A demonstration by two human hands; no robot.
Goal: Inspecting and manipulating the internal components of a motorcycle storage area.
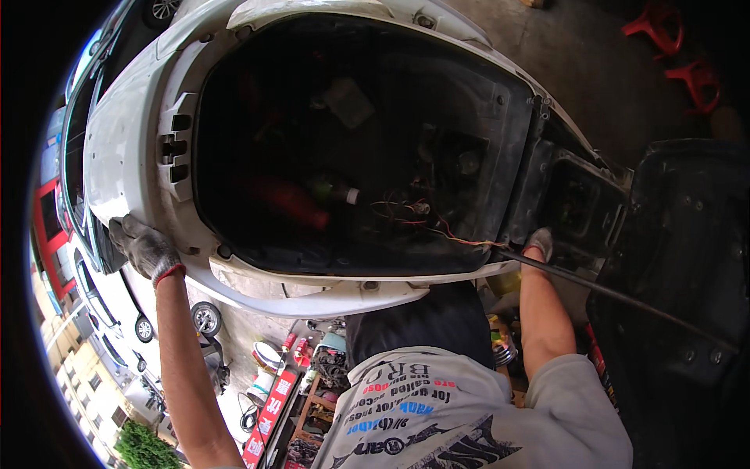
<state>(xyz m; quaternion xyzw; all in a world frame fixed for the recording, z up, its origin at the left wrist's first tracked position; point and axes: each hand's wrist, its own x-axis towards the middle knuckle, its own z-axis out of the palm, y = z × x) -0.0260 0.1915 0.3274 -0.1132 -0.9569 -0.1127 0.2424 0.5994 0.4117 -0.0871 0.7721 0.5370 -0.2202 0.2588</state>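
Overhead, seen from the head camera, a white scooter body (125, 148) fills most of the frame, its black under-seat compartment (351, 148) open and facing the viewer. The left hand (144, 248), in a dark grey work glove with a red cuff, is raised on a nearly straight arm and is curled around the white body's lower left edge, fingers wrapped over the rim and gripping it. The right hand (539, 242), also gloved in grey, reaches up on a bent arm to the black frame section just right of the compartment; it presses against the underside there, but whether its fingers are clenched on anything cannot be told, since only the back of the glove shows.

A thin dark rod (625, 297) runs diagonally from beside the right hand toward the lower right, crossing in front of the raised black seat (687, 258). Inside the compartment lie a red cylinder (289, 199), a small green bottle with a white cap (332, 190) and a tangle of red and yellow wires (422, 219) that trails toward the right hand. The person's grey printed shirt (437, 414) covers the lower middle. Two red plastic stools (672, 47) stand on the concrete floor at the upper right.
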